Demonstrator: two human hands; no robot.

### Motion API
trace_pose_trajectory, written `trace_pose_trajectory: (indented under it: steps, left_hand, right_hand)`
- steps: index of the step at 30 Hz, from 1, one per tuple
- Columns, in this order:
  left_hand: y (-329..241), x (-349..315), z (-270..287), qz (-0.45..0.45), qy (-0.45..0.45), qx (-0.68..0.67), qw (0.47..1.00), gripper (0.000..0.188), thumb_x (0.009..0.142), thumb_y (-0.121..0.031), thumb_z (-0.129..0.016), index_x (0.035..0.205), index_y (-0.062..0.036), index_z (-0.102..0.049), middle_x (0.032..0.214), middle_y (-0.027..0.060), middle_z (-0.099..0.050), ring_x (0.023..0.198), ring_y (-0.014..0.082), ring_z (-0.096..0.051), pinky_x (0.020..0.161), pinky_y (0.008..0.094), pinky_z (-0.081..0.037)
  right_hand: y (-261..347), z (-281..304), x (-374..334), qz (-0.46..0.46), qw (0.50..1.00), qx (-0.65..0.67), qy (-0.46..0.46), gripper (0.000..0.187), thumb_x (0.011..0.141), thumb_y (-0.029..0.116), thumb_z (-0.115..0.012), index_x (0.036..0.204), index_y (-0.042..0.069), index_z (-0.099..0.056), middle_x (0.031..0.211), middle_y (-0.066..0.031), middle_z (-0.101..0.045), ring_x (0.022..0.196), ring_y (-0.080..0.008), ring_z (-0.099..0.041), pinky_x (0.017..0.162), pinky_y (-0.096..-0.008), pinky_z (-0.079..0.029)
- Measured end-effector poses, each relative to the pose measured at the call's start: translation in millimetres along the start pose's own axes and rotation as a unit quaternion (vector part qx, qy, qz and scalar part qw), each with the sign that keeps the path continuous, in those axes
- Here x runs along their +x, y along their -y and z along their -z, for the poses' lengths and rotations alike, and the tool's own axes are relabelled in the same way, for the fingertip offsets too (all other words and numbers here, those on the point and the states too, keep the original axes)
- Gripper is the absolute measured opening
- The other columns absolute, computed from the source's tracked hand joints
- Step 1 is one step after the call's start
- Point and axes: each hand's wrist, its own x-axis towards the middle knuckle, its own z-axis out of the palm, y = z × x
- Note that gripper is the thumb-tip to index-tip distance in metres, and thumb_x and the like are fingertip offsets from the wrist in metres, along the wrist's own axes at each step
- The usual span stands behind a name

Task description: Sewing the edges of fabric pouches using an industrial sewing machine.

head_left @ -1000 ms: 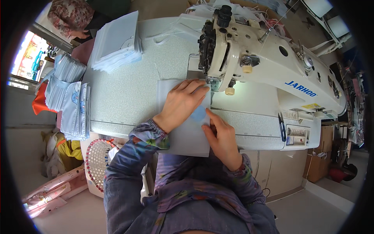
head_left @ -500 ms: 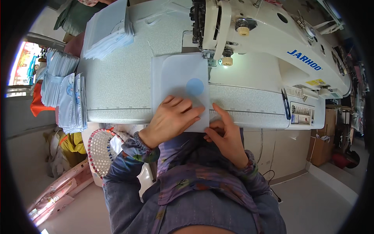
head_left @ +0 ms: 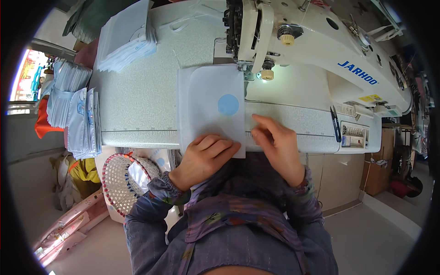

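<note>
A white fabric panel (head_left: 211, 91) with a rounded stitched-looking outline and a light blue dot (head_left: 228, 105) lies on the sewing table, its far right corner at the needle area of the sewing machine (head_left: 250, 64). My left hand (head_left: 207, 158) is at the panel's near end, its fingers curled on the cloth by the near right corner; the thumb is hidden. Just right of the panel, my right hand (head_left: 277, 142) hovers near the table edge, holding nothing visible. Its index finger and thumb are apart, the other fingers bent.
White fabric stacks stand at the far left (head_left: 126, 39) and over the left table edge (head_left: 75, 91). Below hangs a woven basket (head_left: 114, 183). Thread snips (head_left: 336, 123) and a small parts tray (head_left: 354, 136) are at the right end. The machine arm (head_left: 334, 50) spans the back right.
My left hand has slid toward me along the panel to its near end. My right hand has moved right and slightly up, off the panel's edge. The panel has shifted slightly toward me.
</note>
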Motion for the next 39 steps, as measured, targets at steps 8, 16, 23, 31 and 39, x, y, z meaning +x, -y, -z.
trace_pose_trajectory:
  steps: [8,16,23,31,39]
  left_hand:
    - [-3.0,3.2,0.4,0.028,-0.006,-0.015,0.999,0.049,0.076,-0.011,-0.075,0.124,-0.0138,-0.084,0.116,-0.0008,-0.072,0.106,0.0199,-0.070,0.094,0.0364,-0.063]
    - [25.2,26.2,-0.8,0.052,-0.021,-0.010,0.998,0.049,0.075,-0.008,-0.074,0.123,-0.0153,-0.084,0.111,-0.0021,-0.073,0.100,0.0202,-0.070,0.086,0.0343,-0.063]
    - [60.8,49.3,-3.0,0.038,-0.026,-0.007,0.999,0.046,0.075,-0.007,-0.073,0.119,-0.0145,-0.084,0.107,-0.0033,-0.073,0.094,0.0207,-0.068,0.080,0.0344,-0.061]
    - [101.8,77.0,-6.8,0.021,-0.043,-0.021,0.999,0.040,0.080,-0.005,-0.071,0.117,-0.0152,-0.083,0.102,-0.0042,-0.071,0.094,0.0205,-0.067,0.079,0.0336,-0.060]
    - [131.5,100.4,-10.2,0.013,-0.062,-0.030,0.998,0.036,0.079,-0.002,-0.074,0.111,-0.0141,-0.085,0.101,-0.0034,-0.073,0.093,0.0226,-0.069,0.079,0.0360,-0.061]
  right_hand:
    - [-26.4,11.7,86.8,0.230,0.940,-0.250,-0.031,0.056,0.092,-0.013,-0.058,0.145,0.002,-0.068,0.146,-0.0143,-0.069,0.130,-0.0377,-0.064,0.109,-0.0463,-0.050]
    - [-24.3,9.7,87.6,0.223,0.941,-0.253,-0.036,0.060,0.088,-0.014,-0.058,0.145,0.003,-0.068,0.148,-0.0130,-0.069,0.129,-0.0383,-0.065,0.109,-0.0469,-0.050]
    - [-20.9,9.7,89.3,0.225,0.940,-0.253,-0.039,0.059,0.086,-0.015,-0.059,0.142,0.002,-0.070,0.144,-0.0131,-0.070,0.131,-0.0366,-0.066,0.110,-0.0484,-0.049]
    - [-14.6,9.3,91.0,0.215,0.943,-0.250,-0.039,0.058,0.084,-0.016,-0.059,0.138,0.001,-0.071,0.141,-0.0136,-0.072,0.130,-0.0366,-0.066,0.112,-0.0486,-0.050]
    - [-14.0,9.4,91.4,0.201,0.944,-0.262,-0.024,0.059,0.083,-0.015,-0.061,0.138,0.001,-0.071,0.141,-0.0126,-0.071,0.130,-0.0365,-0.066,0.111,-0.0489,-0.051]
